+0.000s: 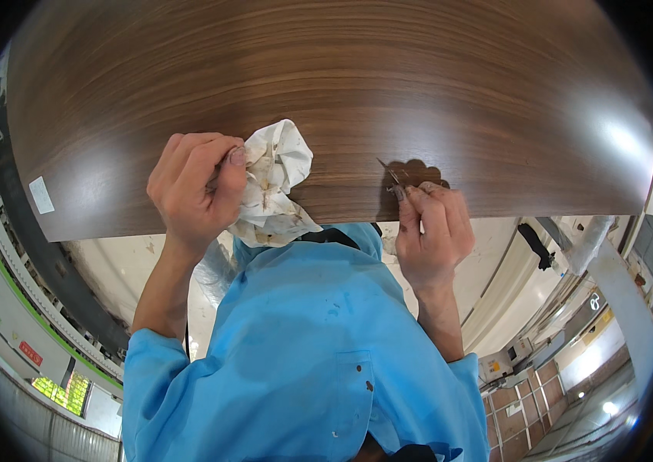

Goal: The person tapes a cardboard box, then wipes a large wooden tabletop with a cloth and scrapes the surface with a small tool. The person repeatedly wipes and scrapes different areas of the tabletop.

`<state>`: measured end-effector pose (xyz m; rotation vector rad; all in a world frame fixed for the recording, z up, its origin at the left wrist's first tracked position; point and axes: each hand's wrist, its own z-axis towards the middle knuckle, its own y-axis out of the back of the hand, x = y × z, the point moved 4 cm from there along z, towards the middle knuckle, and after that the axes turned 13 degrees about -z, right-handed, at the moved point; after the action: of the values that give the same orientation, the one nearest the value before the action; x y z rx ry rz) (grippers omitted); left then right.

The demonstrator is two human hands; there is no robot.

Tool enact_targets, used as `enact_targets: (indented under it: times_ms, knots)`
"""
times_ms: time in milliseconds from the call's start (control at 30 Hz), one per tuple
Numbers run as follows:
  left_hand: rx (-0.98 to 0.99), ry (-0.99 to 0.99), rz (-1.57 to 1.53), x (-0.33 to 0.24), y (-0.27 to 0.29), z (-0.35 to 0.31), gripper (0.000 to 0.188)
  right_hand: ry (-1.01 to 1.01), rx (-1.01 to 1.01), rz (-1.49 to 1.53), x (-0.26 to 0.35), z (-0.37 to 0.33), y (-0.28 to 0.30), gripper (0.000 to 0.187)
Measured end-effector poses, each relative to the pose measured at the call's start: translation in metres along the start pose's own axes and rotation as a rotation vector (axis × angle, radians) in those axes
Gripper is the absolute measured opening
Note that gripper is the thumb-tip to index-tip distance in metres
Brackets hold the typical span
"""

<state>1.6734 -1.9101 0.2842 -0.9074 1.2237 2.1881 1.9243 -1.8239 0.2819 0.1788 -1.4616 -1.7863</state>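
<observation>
Blue shirt (311, 346), left hand (195, 189) fingers clenched on stained rag (274, 185), right hand (430, 231) fingers pinching small blade (389, 175) against wood panel (326, 85)

One wood-grain panel (326, 85) fills the upper view. Two hands are at its near edge: one left hand (195, 189) and one right hand (433, 231). There is one crumpled white rag (276, 177), stained, in the left hand. There is one thin metal blade (389, 175) at the right hand's fingertips. One small white sticker (41, 195) sits on the panel's left corner. One blue shirt (311, 346) shows below, with one chest pocket (349, 385). Two forearms are bare.
</observation>
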Motion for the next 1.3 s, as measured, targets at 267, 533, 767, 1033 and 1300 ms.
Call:
enact_targets:
  times_ms: [267,533,767,1033,1300]
  knots:
    - [0.011,0.014,-0.008,0.0,0.0,0.001,0.005,0.083,0.045,0.013,0.008,0.005,-0.001,0.017]
    - [0.022,0.002,-0.007,0.001,0.0,0.001,0.006,-0.022,0.023,-0.009,0.002,0.009,-0.003,0.016]
    - [0.017,0.009,-0.01,0.0,0.0,0.001,0.008,0.005,0.054,0.026,0.009,0.012,-0.006,0.017]
    - [0.039,0.004,-0.018,0.0,0.0,0.0,0.009,-0.043,-0.043,-0.017,0.0,0.007,-0.005,0.019]
    - [0.047,0.02,0.0,0.0,0.001,-0.001,0.007,-0.013,0.017,-0.078,-0.01,-0.013,0.014,0.019]
